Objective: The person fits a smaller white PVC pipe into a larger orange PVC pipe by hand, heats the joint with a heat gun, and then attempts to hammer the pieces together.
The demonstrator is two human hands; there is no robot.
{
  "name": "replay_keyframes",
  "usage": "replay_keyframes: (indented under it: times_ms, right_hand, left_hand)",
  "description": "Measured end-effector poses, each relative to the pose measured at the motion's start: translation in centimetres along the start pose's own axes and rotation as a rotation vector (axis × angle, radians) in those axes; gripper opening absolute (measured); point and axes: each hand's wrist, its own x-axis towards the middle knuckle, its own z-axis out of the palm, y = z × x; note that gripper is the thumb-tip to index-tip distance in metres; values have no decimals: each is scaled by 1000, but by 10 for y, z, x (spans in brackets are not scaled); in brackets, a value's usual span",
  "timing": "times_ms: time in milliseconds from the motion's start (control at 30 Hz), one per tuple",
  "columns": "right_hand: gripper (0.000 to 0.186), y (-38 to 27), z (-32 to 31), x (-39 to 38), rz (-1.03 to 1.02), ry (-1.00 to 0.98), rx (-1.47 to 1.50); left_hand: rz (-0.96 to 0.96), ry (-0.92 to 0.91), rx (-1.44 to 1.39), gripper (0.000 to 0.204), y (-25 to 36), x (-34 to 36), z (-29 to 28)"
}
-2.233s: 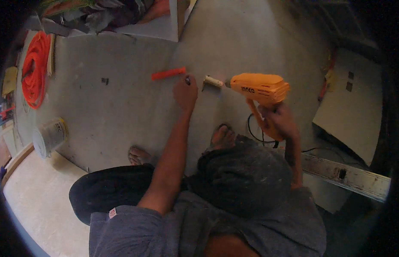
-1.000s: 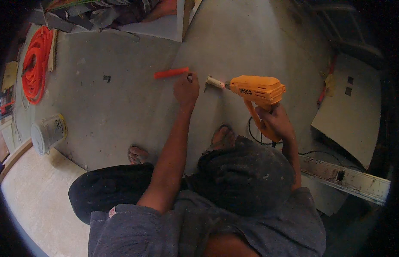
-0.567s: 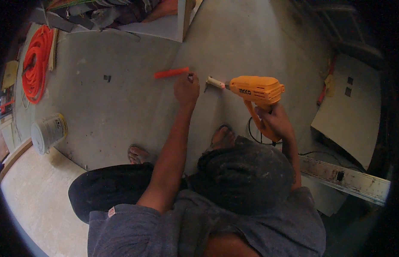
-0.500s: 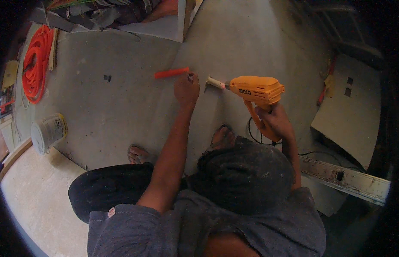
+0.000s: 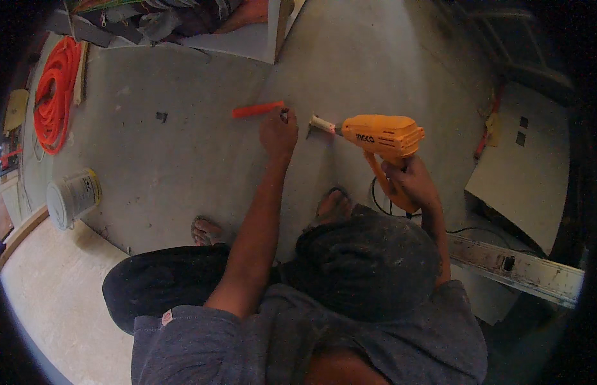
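My right hand is closed round the handle of an orange heat gun. Its pale nozzle points left toward my left hand, with a flared end and a faint pinkish glow at the base. A small gap separates the nozzle's end from my left hand, whose fingers are closed. From that hand a straight red-orange strip or tube sticks out to the left. Its gripped end is hidden by the fingers, and its exact kind is unclear. Both things are held above the grey floor.
A coil of orange hose lies at the far left, with a white bucket nearer. A dark power cable runs on my right, near a long stained metal bar and a pale board. My feet stand below my hands.
Both hands keep their grips and nearly their places. The heat gun has shifted very slightly left, and the red-orange strip slightly right.
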Motion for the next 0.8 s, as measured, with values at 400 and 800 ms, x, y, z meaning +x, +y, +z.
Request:
replay_keyframes:
  times_ms: [400,800]
  right_hand:
    - [51,9,-19,-5,-40,-190,755]
    - [41,11,-12,5,-79,15,818]
  left_hand:
    - [-98,-29,72,32,-14,11,7]
    - [74,92,-79,26,-36,28,1]
